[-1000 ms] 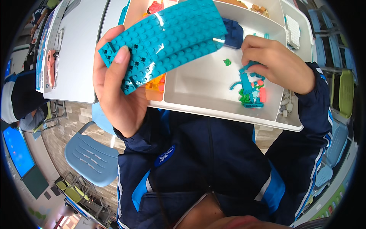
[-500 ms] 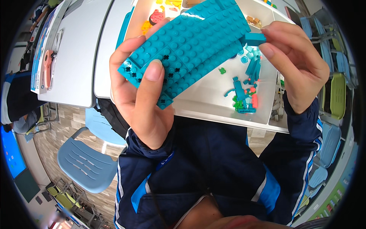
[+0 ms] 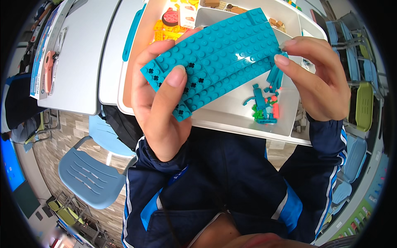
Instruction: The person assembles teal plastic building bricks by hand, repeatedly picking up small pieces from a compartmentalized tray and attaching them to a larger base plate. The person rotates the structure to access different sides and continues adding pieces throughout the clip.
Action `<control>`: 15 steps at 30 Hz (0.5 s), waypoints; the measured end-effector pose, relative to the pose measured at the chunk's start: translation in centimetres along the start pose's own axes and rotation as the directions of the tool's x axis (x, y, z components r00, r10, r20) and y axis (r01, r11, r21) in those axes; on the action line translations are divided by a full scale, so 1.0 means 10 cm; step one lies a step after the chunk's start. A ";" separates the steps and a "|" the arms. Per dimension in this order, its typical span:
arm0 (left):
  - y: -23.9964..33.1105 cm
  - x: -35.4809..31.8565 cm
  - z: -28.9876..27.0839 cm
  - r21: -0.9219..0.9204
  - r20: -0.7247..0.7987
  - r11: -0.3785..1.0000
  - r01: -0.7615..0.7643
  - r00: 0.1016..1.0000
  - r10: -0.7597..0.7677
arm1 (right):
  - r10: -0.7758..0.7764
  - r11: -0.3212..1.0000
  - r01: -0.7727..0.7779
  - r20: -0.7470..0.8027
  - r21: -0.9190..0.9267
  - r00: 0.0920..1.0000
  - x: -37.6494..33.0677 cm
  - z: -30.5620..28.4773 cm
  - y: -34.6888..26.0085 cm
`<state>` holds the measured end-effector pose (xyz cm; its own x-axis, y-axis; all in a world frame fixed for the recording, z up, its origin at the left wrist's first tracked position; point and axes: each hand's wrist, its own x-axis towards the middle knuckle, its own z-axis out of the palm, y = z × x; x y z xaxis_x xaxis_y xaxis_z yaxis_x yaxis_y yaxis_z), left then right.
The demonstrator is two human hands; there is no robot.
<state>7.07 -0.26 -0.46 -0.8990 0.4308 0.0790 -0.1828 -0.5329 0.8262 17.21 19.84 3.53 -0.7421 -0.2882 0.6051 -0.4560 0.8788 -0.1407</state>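
Observation:
A teal studded plate assembly (image 3: 231,49), built of several long pieces, is tilted above the sorting tray (image 3: 248,131). My left hand (image 3: 159,99) is closed around its left end, thumb on top by several black cross-shaped pegs. At the assembly's right end, my right hand (image 3: 320,76) pinches a small teal brick (image 3: 283,55), mostly hidden by thumb and forefinger. The brick appears to touch the assembly's edge; whether it is attached I cannot tell. Below lie loose teal pieces (image 3: 259,98), with coral and green ones beside them in the tray.
Yellow bricks (image 3: 159,36) and a red-and-black wheel (image 3: 170,18) lie in the tray's left compartment. Brown pieces (image 3: 278,25) sit in a far compartment. A white table (image 3: 80,53) is at the left, bearing a pink-handled tool (image 3: 50,68). Blue chairs (image 3: 89,177) stand lower left.
The assembly has shifted slightly right and down in my left hand. My right hand has moved down and left, bringing the small teal brick against the assembly's right edge.

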 end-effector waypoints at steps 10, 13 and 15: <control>0.07 0.06 -0.14 -0.054 0.106 0.967 0.250 0.964 -0.244 | -0.161 0.987 0.161 -0.048 0.010 0.986 -0.02 -0.02 0.08; 0.13 0.08 -0.11 -0.113 0.128 0.940 0.321 0.943 -0.307 | -0.139 0.988 0.141 -0.040 0.055 0.989 -0.01 -0.03 0.08; 0.14 0.09 -0.10 -0.152 0.146 0.921 0.360 0.929 -0.339 | -0.145 0.989 0.146 -0.042 0.016 0.989 -0.01 -0.03 0.10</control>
<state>5.65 -1.34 0.25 -0.7153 0.6875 -0.1253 -0.5522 -0.4463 0.7042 17.00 20.89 3.53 -0.6469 -0.3968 0.6512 -0.5674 0.8210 -0.0635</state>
